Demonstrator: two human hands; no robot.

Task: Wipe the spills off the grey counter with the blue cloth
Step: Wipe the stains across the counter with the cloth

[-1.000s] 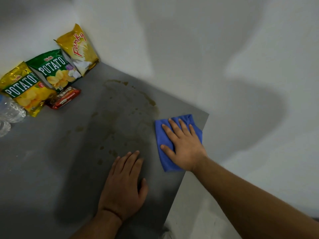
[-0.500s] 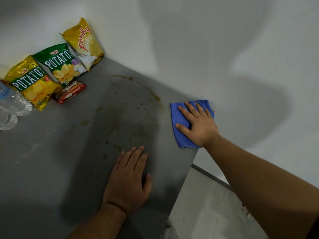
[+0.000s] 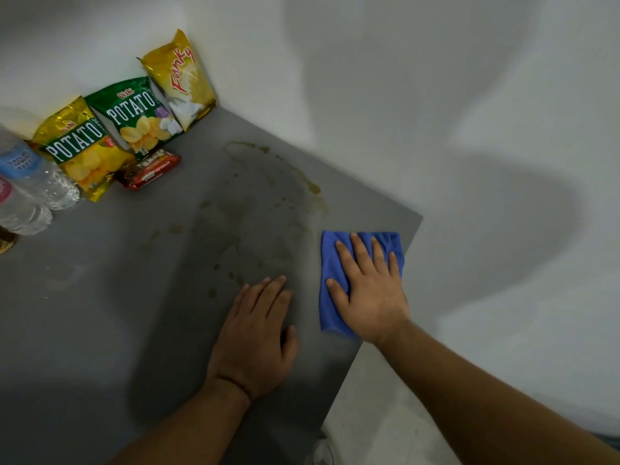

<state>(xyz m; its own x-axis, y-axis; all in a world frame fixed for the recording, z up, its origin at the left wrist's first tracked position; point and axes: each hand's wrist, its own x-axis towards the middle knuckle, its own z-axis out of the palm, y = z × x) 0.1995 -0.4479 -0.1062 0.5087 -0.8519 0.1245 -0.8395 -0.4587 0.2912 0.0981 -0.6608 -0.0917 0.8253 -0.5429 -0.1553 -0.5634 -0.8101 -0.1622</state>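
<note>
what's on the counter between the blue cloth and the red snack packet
In the head view, only brown spill stains on the grey counter lie between the blue cloth and the red snack packet.

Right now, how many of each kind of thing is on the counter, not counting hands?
Chip bags: 3
Red snack pack: 1
Water bottles: 2
Blue cloth: 1
Total: 7

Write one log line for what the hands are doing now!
right hand: flat on blue cloth | left hand: flat on grey counter | spills: unwiped
</note>
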